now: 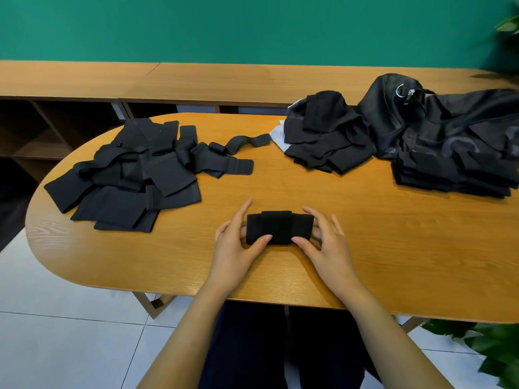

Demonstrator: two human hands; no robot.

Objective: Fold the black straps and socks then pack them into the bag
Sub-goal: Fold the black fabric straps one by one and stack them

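Pinching the folded strap [279,227] at both ends, left hand [236,244] and right hand [328,244] held it flat near the table [393,248]'s front edge. Soft, light, springy cloth, probably unfolds if released; best gripped across the layers. Unfolded pile [132,175] lay on table's left, bag [438,122] on its far right.

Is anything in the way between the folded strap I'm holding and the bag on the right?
Nothing visible blocks it. The left hand and right hand hold the folded strap, with bare table between it and the bag. A folded stack lies at the bag's near side; a black cloth pile sits left of the bag.
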